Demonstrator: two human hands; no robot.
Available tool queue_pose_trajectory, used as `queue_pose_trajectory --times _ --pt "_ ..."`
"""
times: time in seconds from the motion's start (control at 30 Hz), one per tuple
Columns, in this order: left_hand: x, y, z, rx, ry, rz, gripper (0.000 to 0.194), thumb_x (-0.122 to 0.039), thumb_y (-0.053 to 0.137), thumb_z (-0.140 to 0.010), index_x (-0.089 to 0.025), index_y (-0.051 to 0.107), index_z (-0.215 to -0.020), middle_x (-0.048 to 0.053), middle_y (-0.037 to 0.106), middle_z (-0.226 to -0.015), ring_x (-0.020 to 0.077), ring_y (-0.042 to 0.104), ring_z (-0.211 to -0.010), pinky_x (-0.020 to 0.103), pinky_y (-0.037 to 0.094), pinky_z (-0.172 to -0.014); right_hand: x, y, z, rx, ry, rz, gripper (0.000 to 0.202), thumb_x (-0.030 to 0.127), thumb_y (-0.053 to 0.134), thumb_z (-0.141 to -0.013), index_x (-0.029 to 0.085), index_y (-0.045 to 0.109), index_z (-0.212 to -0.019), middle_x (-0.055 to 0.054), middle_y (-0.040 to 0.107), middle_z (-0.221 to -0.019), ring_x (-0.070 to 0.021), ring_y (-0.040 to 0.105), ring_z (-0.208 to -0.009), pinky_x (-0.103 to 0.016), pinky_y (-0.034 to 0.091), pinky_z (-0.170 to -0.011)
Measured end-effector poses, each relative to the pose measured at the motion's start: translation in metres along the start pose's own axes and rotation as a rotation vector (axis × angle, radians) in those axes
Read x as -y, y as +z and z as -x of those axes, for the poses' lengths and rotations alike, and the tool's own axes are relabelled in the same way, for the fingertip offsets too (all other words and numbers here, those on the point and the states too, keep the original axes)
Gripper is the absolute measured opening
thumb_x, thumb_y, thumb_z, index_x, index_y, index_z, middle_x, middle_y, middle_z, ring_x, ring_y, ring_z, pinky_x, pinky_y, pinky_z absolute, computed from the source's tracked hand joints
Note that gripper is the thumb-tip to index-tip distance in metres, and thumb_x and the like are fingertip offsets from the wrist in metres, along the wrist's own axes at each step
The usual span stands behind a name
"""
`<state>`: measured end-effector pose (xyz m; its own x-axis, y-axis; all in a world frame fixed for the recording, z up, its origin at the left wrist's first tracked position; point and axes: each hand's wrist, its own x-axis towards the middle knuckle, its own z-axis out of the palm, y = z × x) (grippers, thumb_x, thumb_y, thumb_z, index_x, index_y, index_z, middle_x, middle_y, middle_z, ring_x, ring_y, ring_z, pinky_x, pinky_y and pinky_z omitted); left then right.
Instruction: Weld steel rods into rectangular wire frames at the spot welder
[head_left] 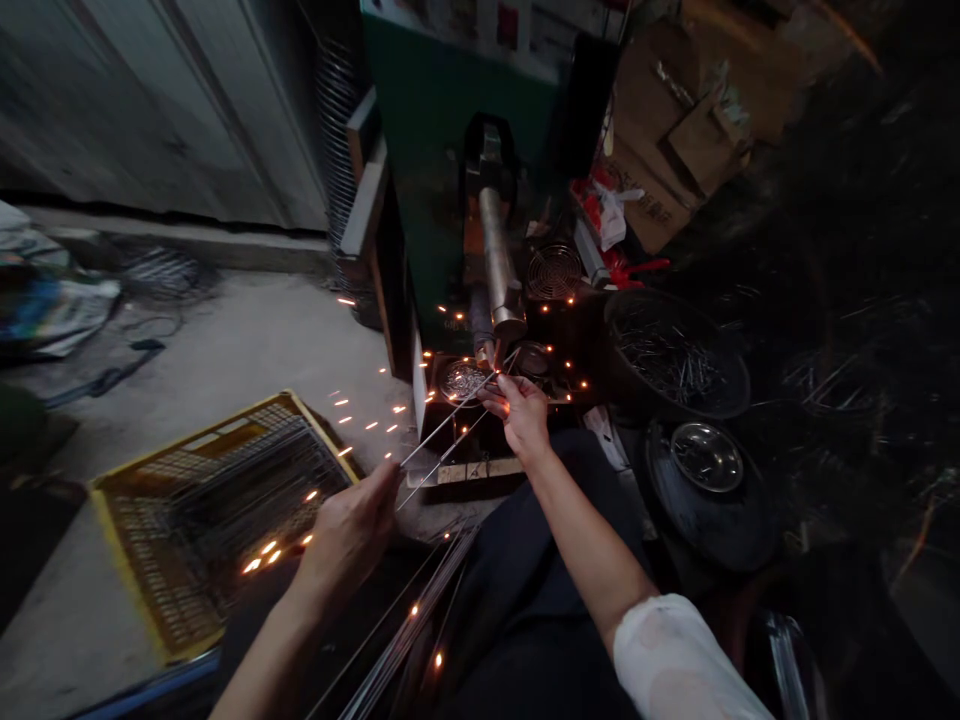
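My left hand [357, 522] is closed round the near end of a thin metal rod [442, 424], which slants up to the welding machine's tip. Just under the machine's metal cylinder [501, 262], my right hand [523, 412] pinches something small at the rod's far end; the piece is too small to make out. Orange sparks fly out from this point on both sides. A second thin rod runs beside the first, below it. More long rods [420, 630] lie in a bundle over my lap.
A yellow crate [124, 540] of metal rods stands at the left. Right of the machine are a dark basin [739, 392] of metal pieces and a shiny round dish [706, 457]. Cardboard [656, 205] lies at the upper right.
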<state>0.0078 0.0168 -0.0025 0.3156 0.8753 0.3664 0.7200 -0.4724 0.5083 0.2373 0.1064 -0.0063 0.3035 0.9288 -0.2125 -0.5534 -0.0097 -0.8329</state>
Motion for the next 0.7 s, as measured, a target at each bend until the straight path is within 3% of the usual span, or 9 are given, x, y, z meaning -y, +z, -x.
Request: queue_pose_trajectory --times 0.13,0.4,0.7 --pt "-0.002 0.002 -0.006 -0.007 0.015 0.043 0.023 -0.024 0.042 -0.096 -0.021 0.046 -0.074 -0.006 0.043 -0.053 0.0103 0.043 -0.041 0.023 0.028 -0.047 0.005 -0.008 -0.002 0.049 -0.011 0.046 0.03 0.036 0.08 -0.07 0.018 0.059 -0.081 -0.001 0.071 -0.071 -0.0164 0.072 -0.063 -0.023 0.059 -0.055" --pt "0.008 0.015 -0.03 0.008 -0.041 0.108 0.024 -0.029 0.044 -0.094 -0.021 0.047 -0.071 -0.007 0.036 -0.051 0.0105 0.035 -0.042 0.024 0.026 -0.048 0.017 -0.015 -0.014 -0.034 -0.109 0.174 0.04 0.048 0.082 -0.063 0.018 0.062 -0.081 0.004 0.065 -0.064 -0.0124 0.064 -0.055 -0.023 0.056 -0.052" --pt "0.013 -0.003 -0.033 0.085 -0.135 0.014 0.028 -0.037 0.043 -0.092 -0.02 0.056 -0.074 -0.004 0.046 -0.053 0.0104 0.041 -0.045 0.022 0.032 -0.05 0.016 -0.014 -0.016 0.025 -0.072 0.144 0.033 0.044 0.079 -0.069 0.018 0.063 -0.08 0.004 0.067 -0.067 -0.008 0.061 -0.053 -0.016 0.052 -0.047"
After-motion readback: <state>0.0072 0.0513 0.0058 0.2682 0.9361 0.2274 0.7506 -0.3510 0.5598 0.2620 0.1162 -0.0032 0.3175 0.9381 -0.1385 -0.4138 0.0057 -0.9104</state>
